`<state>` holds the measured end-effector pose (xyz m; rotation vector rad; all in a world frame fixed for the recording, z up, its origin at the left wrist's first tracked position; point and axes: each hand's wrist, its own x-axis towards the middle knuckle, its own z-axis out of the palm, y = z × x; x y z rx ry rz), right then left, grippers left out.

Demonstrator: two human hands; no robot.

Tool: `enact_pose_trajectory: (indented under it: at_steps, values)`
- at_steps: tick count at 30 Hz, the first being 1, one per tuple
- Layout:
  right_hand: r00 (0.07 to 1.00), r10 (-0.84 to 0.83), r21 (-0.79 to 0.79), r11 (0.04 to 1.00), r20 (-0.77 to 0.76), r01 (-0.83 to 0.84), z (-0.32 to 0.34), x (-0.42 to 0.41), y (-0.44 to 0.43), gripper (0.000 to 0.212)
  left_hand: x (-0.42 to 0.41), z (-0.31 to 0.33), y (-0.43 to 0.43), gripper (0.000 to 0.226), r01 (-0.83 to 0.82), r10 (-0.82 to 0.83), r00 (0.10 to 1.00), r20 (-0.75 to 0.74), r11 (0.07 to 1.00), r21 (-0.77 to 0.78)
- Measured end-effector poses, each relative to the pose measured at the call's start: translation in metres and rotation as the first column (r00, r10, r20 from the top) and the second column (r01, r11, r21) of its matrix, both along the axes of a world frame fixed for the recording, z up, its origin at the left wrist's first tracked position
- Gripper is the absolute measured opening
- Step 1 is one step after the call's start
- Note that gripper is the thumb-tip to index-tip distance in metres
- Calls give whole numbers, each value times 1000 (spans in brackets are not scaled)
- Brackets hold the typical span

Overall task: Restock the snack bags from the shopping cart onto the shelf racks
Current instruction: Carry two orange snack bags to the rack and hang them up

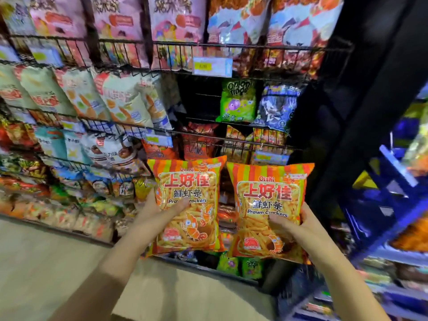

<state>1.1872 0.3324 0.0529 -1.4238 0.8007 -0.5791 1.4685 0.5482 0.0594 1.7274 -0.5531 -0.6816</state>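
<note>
Prawn-cracker bags (187,205), one gripped in my left hand (159,214) and one in my right hand (294,228), fingers (183,203) curled round each, sit just below the half-empty wire rack (243,142), neither shelved yet, so restocking looks unfinished.

Prawn-cracker bags (188,181) in left hand (158,212), right hand (295,225)

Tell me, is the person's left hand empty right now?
No, the left hand grips one orange prawn cracker bag by its edge, thumb on the front, while the right hand holds a second bag.
</note>
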Motion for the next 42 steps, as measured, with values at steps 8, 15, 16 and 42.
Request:
enact_pose_trajectory:
  at_steps: [8, 15, 16, 42]
  values:
    - [997, -37, 22, 999, -65, 38, -25, 17, -31, 95, 31, -31, -51, 111, 71, -71, 997, 0, 995, 72]
    - [988, -99, 76, 991, -118, 108, -50, 38, -35, 84, 69, -64, -81, 104, 140, -129, 987, -93, 983, 118]
    - [986, -112, 84, 989, -122, 123, -53, 40, -35, 79, 74, -70, -85, 110, 147, -136, 987, -88, 979, 141]
    - [975, -198, 37, 979, -102, 202, -129, 72, -88, 67, 115, -124, -162, 107, 268, -268, 963, -15, 962, 53]
